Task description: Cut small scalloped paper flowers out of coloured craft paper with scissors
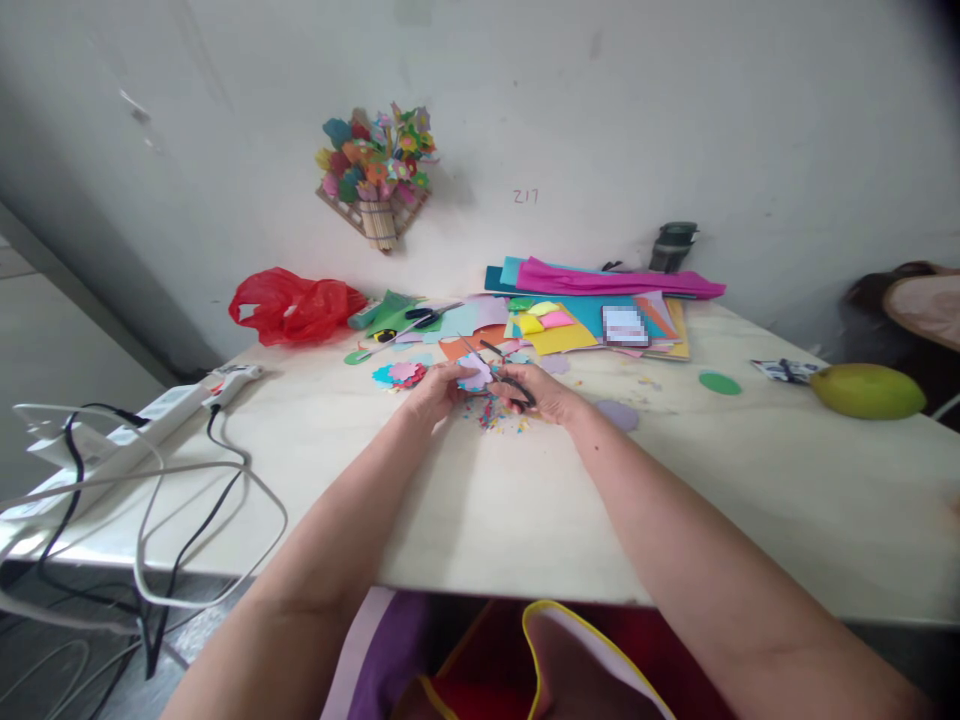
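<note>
My left hand (436,393) pinches a lilac paper piece (473,373) with a scalloped edge, just above the table. Black-handled scissors (517,390) are in my right hand (546,392), their blades apart and pointing up-left beside the lilac paper. Small coloured paper scraps (495,415) lie scattered beneath both hands. Left of my left hand sits a pile of scalloped blue, pink and red paper shapes (401,375). A lilac paper disc (616,414) rests to the right of my right hand.
Coloured sheets (566,335), a magenta roll (622,278) and a second pair of scissors (424,317) lie at the back. A red plastic bag (292,307) is back left, power strips (150,420) with loose cables at left. At right are a green disc (719,383) and a yellow-green fruit (868,390).
</note>
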### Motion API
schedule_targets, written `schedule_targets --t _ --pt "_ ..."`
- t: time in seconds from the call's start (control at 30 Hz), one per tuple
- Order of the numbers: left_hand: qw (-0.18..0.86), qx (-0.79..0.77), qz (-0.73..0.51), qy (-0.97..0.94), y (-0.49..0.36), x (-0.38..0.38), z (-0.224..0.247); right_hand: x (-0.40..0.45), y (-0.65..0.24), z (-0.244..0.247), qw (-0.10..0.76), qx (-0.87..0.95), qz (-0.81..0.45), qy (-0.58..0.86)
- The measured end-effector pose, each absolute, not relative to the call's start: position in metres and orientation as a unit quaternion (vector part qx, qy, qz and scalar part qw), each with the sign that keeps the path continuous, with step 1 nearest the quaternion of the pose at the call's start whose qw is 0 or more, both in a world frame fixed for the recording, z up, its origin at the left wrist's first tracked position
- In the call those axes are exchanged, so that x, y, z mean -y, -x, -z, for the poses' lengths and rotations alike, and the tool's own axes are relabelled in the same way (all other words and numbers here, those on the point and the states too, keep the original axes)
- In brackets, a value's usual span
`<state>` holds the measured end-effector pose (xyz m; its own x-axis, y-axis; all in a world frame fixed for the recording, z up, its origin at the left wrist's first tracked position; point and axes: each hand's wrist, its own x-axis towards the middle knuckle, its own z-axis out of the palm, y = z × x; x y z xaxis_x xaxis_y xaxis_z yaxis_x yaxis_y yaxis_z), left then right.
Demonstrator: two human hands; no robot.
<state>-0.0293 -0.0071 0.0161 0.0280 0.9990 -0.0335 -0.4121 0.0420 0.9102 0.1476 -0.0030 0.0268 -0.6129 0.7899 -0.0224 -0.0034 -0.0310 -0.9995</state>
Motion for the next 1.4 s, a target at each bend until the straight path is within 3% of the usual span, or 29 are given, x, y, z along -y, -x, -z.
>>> schedule_targets --t 1.4 --pt "0.587 -0.418 -0.573 -0.391 0.0317 0.0062 -0.0159 0.0004 -0.1445 -0.0246 0.330 0.627 -0.615 0.346"
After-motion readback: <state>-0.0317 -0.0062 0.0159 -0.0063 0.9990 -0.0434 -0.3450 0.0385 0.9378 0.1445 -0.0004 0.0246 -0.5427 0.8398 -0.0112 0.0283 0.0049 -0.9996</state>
